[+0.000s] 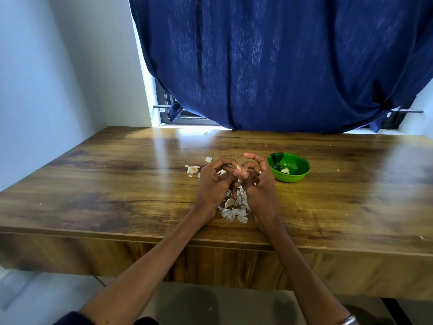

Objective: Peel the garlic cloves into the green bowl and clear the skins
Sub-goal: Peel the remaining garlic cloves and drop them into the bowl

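Pinching garlic clove [239, 167] between both hands' grips

Wooden table [117, 184], green bowl [301, 177], garlic skins [234, 213]

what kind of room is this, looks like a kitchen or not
Probably a room in a home, not clearly a kitchen: a wooden table stands against a window hung with a blue curtain, beside a plain wall. No stove or sink shows.
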A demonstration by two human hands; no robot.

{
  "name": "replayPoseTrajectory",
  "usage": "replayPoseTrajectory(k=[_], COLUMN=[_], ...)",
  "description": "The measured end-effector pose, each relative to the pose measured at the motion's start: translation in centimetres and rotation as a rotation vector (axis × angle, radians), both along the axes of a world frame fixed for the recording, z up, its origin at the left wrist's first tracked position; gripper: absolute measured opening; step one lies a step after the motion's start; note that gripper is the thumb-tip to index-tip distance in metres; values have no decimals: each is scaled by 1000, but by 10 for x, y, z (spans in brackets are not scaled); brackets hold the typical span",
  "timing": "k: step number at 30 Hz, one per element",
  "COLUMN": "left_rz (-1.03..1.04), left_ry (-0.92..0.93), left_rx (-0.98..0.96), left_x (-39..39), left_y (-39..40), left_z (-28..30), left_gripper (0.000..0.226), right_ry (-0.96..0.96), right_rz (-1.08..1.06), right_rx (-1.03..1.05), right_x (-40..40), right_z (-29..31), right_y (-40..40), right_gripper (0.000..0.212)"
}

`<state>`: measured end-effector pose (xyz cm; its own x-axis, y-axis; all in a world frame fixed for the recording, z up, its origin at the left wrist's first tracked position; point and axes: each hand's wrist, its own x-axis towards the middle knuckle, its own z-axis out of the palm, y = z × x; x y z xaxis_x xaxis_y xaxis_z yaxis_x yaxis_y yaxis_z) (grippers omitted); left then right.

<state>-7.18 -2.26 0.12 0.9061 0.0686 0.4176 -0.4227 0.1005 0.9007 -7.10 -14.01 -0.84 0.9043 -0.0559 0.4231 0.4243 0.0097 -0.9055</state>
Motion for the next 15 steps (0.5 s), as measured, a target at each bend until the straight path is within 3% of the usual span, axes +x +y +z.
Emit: replayPoseTrajectory(k=[15], left_rz=[52], left_ry=[86], left_rx=[-53], left_x=[0], left_y=[7], left_z=[1], left_gripper=[8], right_ry=[-23], right_rz=[-90], right_rx=[-41], right_x=[2], right_z=[-3], right_y=[-4], right_gripper=[38])
